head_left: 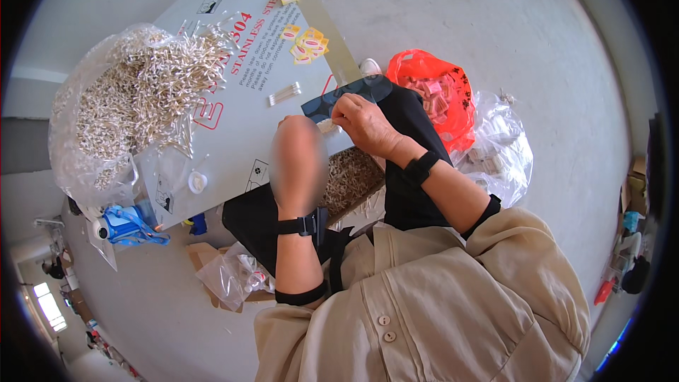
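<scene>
My left hand [300,163] is above the near edge of the table and looks smeared, so its fingers are hard to read. Close beside it, my right hand [368,124] has its fingertips pinched together. A small whitish clump [327,126], perhaps cotton swab tips, shows between the two hands. Under them, a box of loose cotton swabs [353,177] rests at my lap. A short row of cotton swabs [284,94] lies on the table beyond my hands. A dark bluish translucent sheet [322,105] is just past my right fingertips.
A large clear bag of cotton swabs [134,92] spills over the table's left side. Small yellow packets [310,45] lie farther back. On the right are a red bag [453,117] with pink packets and a clear bag [506,148]. A blue container [127,225] is at lower left.
</scene>
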Available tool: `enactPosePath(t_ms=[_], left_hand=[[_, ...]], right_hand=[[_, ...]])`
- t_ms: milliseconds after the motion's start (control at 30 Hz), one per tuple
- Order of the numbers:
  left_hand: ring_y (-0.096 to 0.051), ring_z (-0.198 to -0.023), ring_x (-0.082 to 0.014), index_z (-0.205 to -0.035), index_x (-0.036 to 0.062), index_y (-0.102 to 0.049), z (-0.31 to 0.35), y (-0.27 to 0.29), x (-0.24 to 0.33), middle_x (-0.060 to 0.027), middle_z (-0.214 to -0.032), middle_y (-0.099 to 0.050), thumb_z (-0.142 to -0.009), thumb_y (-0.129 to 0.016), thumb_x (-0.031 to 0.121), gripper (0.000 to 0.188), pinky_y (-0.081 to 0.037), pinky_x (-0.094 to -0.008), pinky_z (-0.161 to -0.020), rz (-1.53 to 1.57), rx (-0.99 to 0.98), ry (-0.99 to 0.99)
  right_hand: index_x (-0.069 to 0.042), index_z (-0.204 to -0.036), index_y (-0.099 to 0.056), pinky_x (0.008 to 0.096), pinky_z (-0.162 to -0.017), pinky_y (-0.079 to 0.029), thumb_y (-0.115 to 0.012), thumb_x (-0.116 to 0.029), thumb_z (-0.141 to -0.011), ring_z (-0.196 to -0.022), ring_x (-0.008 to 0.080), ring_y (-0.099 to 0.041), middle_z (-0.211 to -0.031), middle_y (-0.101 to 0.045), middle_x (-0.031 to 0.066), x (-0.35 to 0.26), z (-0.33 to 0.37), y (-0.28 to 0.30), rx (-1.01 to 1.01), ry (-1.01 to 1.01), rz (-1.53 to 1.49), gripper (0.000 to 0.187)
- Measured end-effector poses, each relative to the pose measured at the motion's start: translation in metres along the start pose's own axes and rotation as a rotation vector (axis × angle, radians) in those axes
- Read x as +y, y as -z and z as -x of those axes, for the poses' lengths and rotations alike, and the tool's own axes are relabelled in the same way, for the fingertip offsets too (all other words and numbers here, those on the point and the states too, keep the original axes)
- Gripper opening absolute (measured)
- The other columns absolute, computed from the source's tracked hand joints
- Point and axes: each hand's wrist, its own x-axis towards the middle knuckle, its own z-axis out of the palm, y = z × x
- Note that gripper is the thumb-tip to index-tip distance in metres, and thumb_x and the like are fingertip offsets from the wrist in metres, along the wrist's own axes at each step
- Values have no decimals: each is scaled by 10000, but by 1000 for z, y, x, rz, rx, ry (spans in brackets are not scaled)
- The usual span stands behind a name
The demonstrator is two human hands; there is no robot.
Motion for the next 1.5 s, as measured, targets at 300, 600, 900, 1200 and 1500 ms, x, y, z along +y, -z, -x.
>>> enactPosePath(t_ms=[300,600,900,1200,1500], left_hand=[[-573,-840,-320,-864,15,-537,-10,19,25,-117,-881,-550,-803,-609,-56,118,-482,-406,-720,70,24,30],[-561,-802,-262,-862,2,-539,-10,39,55,-103,-880,-553,-845,-607,-41,82,-471,-345,-704,112,-3,54],[-551,-816,-233,-869,4,-541,-4,51,82,-99,-898,-545,-867,-605,-26,71,-467,-324,-716,133,-36,25],[-569,-849,-287,-907,23,-587,1,60,107,-91,-900,-545,-804,-666,-21,137,-482,-390,-720,-79,-74,-141],[-541,-826,-324,-833,14,-515,13,55,112,-103,-845,-515,-763,-646,-41,158,-436,-436,-718,-245,-139,-228]], right_hand=[[-38,-1153,-632,209,-663,-442,-709,28,-819,-768,27,-493,-977,-581,-33,-6,16,3,167,-377,-772,349],[-33,-1129,-682,229,-638,-470,-771,2,-760,-678,33,-504,-940,-670,-5,-41,11,15,-97,-466,-935,381],[-21,-1055,-705,230,-749,-504,-720,43,-811,-857,43,-595,-904,-677,-4,-45,19,17,-47,-319,-918,253],[0,-985,-687,250,-653,-467,-754,2,-775,-711,55,-542,-751,-640,7,-65,35,32,-2,-241,-804,220],[-36,-1006,-684,283,-655,-495,-727,-18,-812,-721,159,-608,-996,-607,52,-74,42,60,119,173,-422,199]])
